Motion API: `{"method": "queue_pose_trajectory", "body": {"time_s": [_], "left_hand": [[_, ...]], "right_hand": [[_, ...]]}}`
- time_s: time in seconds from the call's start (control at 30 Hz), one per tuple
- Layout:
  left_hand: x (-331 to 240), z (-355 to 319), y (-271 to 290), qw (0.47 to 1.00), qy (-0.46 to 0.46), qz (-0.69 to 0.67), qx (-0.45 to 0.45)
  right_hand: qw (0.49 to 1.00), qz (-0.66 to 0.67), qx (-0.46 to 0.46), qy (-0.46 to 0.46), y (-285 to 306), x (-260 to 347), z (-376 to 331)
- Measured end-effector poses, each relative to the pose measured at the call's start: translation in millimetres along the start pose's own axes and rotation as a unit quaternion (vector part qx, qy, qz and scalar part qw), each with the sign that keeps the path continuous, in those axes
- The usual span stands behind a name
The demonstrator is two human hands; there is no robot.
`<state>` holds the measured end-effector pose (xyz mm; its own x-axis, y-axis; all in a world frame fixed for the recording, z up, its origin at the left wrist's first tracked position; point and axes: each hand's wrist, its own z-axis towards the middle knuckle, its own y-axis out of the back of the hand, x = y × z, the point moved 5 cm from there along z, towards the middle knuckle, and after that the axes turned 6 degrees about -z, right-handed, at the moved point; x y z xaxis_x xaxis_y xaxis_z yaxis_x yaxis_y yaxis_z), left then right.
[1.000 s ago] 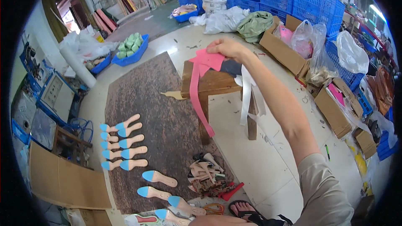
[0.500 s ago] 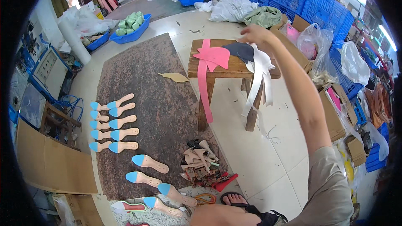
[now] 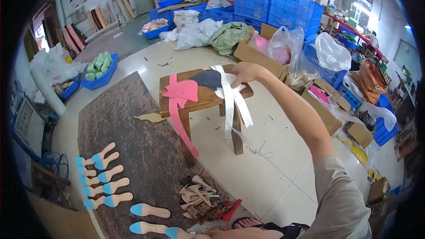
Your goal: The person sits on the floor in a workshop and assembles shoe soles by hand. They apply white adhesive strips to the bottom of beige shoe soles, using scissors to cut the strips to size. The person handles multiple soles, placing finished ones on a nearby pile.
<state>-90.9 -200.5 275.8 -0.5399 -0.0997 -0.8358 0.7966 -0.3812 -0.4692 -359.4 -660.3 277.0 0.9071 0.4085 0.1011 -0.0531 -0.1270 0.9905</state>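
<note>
My right hand (image 3: 245, 72) reaches over the far right end of a small wooden stool (image 3: 206, 106). Its fingers are bent down and closed on white strips (image 3: 229, 102), which drape over the stool's edge and hang in front of it. The fingertips are partly hidden. Beside the strips lies a dark grey cut piece (image 3: 209, 79). Further left, pink cut pieces (image 3: 183, 92) rest on the seat, with a long pink strip (image 3: 178, 126) hanging off the front. My left hand is out of view.
Blue-tipped shoe insoles (image 3: 117, 185) lie in rows on a dark board (image 3: 146, 159). A pile of shoe heels (image 3: 197, 194) sits near my foot. Cardboard boxes (image 3: 259, 57), plastic bags and stacked blue crates (image 3: 294, 13) stand behind and to the right. A blue tub (image 3: 104, 77) holds green bundles.
The view has swung up and to the right, so the stool appears lower and further left. My right hand has come down from above the stool's back edge onto the white strips.
</note>
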Motion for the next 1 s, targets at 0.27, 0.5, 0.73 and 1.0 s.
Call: {"method": "queue_pose_trajectory", "body": {"time_s": [0.27,0.5,0.73,1.0], "left_hand": [[-12.9,-10.3,6.7,0.996,-0.011,0.062,0.061],[-15.4,-7.1,7.2,0.993,-0.021,0.099,0.060],[-12.3,-5.1,8.2,0.993,-0.027,0.108,0.038],[-3.4,-2.8,10.3,0.994,0.005,0.111,-0.015]], "right_hand": [[0.930,0.337,-0.041,-0.141,-3.4,-18.9,-10.7],[0.877,0.429,-0.133,-0.169,3.0,-33.2,-5.6],[0.813,0.468,-0.307,-0.161,12.0,-94.0,5.2],[0.739,0.553,-0.323,-0.209,-3.6,-120.5,-2.8]]}}
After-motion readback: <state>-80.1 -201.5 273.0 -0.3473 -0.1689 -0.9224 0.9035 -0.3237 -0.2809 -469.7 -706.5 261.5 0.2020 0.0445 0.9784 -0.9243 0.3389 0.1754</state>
